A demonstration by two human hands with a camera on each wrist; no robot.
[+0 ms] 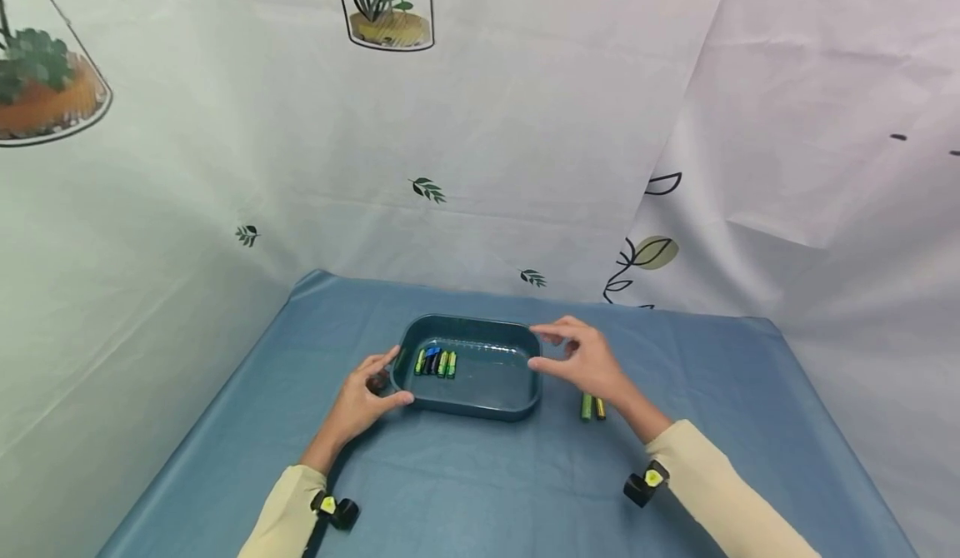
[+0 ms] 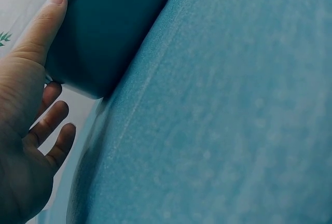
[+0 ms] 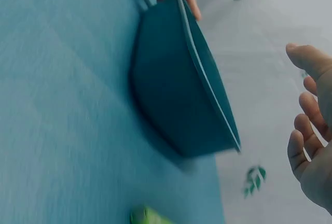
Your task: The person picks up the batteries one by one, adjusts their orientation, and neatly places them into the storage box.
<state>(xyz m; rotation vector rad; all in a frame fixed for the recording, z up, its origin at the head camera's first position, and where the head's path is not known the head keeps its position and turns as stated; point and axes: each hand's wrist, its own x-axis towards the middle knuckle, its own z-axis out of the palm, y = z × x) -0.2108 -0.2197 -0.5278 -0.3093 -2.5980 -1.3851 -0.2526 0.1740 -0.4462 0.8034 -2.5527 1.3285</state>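
A dark teal rectangular tray (image 1: 480, 411) sits on the table in the head view. Several small batteries (image 1: 442, 364), green, blue and black, lie side by side in its left half. My left hand (image 1: 363, 400) holds the tray's left end, its thumb (image 2: 49, 19) against the rim in the left wrist view and the other fingers loosely bent. By the right rim is my right hand (image 1: 581, 358), thumb and fingers spread apart with nothing between them. In the right wrist view that hand (image 3: 316, 125) is apart from the tray (image 3: 166, 79).
Two more batteries (image 1: 587, 408), green and yellow-black, lie on the table to the right of the tray, partly behind the right wrist. A blue cloth (image 1: 480, 491) covers the table. White printed sheeting (image 1: 525, 125) hangs behind it and at both sides.
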